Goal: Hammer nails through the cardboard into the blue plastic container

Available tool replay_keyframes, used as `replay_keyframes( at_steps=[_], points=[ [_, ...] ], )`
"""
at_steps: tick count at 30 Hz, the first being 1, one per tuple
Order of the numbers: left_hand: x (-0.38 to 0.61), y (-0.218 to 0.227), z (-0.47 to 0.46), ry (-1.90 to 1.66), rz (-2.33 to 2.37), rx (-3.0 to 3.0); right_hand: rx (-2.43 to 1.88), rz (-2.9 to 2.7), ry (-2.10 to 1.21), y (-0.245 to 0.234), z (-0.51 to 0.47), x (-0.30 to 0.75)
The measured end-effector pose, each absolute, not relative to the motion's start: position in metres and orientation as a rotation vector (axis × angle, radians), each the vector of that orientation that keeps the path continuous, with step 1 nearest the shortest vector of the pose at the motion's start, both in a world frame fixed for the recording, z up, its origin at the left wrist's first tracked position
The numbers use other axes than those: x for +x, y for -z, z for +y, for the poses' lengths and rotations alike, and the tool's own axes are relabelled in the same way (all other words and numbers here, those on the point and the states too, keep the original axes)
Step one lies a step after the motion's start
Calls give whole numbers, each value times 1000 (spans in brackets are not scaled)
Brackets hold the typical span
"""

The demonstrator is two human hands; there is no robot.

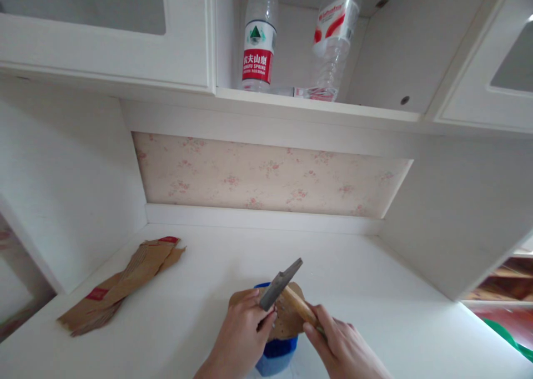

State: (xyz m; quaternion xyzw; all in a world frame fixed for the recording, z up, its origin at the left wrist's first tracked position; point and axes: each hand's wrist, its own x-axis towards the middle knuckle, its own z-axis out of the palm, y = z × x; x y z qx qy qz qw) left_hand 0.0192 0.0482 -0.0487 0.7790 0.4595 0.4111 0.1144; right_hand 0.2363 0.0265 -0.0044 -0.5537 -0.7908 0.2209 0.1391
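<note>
My right hand point(337, 334) grips the wooden handle of a hammer point(281, 284). Its grey metal head slants just above the fingers of my left hand point(241, 326). Those fingers are pinched together on top of a piece of brown cardboard point(287, 315); what they hold, if anything, is hidden. Small dark marks show on the cardboard, which lies across the top of a blue container point(275, 361). Only the container's front wall and a bit of its back rim are visible.
A torn strip of brown cardboard point(129, 282) lies on the white desktop point(200, 290) to the left. Overhead, a cabinet shelf point(366, 110) holds plastic bottles, among them an upright one with a red and white label point(258, 51). White side panels flank the desktop.
</note>
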Motion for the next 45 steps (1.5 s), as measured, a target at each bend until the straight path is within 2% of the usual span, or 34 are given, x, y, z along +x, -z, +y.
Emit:
replay_keyframes(
  at_steps=[8,19,26,31,45],
  points=[
    [19,44,48,-1147,1245,2244,-1566,-2082,-780,0,37,249],
    [21,43,46,-1165,1233,2254,-1473,-2197,-869,-23,42,252],
    [22,46,47,-1162,1260,2278,-1523,-2280,-786,-27,40,256],
    [22,49,49,-1156,1292,2283,-1662,-2374,-599,-27,38,255],
    [21,48,49,-1147,1222,2279,-1592,-2225,-717,-27,29,253]
  ],
)
